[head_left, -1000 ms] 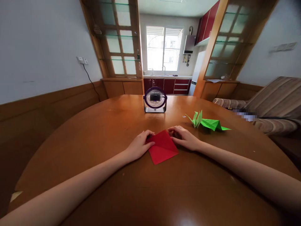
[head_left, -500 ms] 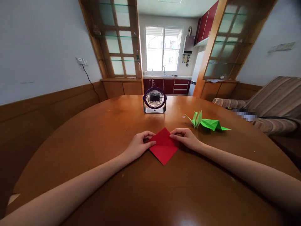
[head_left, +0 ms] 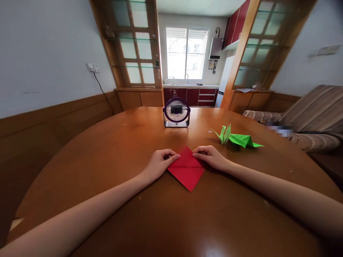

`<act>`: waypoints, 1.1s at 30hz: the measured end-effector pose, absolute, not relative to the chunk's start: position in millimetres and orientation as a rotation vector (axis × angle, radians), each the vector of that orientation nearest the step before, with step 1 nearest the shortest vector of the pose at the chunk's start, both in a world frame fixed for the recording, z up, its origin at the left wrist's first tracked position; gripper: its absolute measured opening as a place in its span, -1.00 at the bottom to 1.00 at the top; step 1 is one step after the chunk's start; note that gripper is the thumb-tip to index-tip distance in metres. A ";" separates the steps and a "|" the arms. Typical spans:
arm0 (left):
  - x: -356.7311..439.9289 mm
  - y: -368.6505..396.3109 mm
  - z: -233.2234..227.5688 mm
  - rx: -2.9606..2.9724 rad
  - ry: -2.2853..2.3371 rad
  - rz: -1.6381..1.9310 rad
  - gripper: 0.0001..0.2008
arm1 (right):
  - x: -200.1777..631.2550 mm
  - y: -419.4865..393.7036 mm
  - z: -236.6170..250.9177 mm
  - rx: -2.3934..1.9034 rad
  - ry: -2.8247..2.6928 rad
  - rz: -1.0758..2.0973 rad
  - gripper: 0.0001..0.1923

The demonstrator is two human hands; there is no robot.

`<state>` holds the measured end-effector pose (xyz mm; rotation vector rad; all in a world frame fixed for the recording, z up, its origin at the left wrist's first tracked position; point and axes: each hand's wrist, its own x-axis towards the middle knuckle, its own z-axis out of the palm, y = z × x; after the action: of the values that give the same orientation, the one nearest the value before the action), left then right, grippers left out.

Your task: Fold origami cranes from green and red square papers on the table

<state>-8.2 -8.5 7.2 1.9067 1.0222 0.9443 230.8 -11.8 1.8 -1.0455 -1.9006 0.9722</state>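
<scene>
A red sheet of origami paper (head_left: 187, 175) lies diamond-wise on the wooden table (head_left: 107, 157), one corner toward me. A crease or folded edge runs across its middle. My left hand (head_left: 160, 161) pinches its upper left edge between thumb and fingers. At the upper right edge, my right hand (head_left: 210, 156) grips the paper with thumb and forefinger; some of its fingers are hidden. To the right of that hand sit green folded-paper figures (head_left: 241, 140), a lighter one with pointed tips and a darker, longer one.
A small dark fan (head_left: 176, 111) on a stand is at the far side of the table. A striped armchair (head_left: 313, 117) stands to the right. Glass-shelved cabinets (head_left: 138, 53) and a kitchen with a window lie beyond.
The red paper has turned slightly and its near corner has come a little toward me. My left thumb now lies farther up and right along the edge. The view has shifted slightly.
</scene>
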 end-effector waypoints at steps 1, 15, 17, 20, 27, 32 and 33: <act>-7.6 -7.1 6.4 1.913 1.040 0.951 -0.68 | 230.5 -11.7 1.5 -1.056 -1.946 0.879 -0.70; 0.7 -3.5 9.9 2.761 1.362 0.647 -0.74 | 229.8 -14.4 -1.3 -0.982 -2.467 -0.129 -0.75; -0.4 -1.1 7.5 2.845 1.296 0.601 -0.69 | 229.3 -13.9 -1.8 -0.967 -2.472 -0.157 -0.75; -1.0 3.9 4.1 2.935 1.214 0.457 -0.61 | 228.1 -13.4 -2.4 -0.968 -2.471 -0.181 -0.76; 1.9 16.4 3.1 2.924 1.196 0.261 -0.54 | 226.6 -13.8 -1.9 -0.968 -2.467 -0.228 -0.81; 1.1 20.1 6.1 2.865 1.201 0.213 -0.45 | 226.9 -17.4 1.2 -0.749 -2.508 -0.291 -0.80; 0.3 20.4 6.9 2.852 1.188 0.194 -0.43 | 227.3 -18.0 1.6 -0.682 -2.540 -0.280 -0.77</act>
<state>0.3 20.4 6.9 2.8520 1.1880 0.1940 227.3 -18.0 1.6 -0.6822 -2.5398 -0.2803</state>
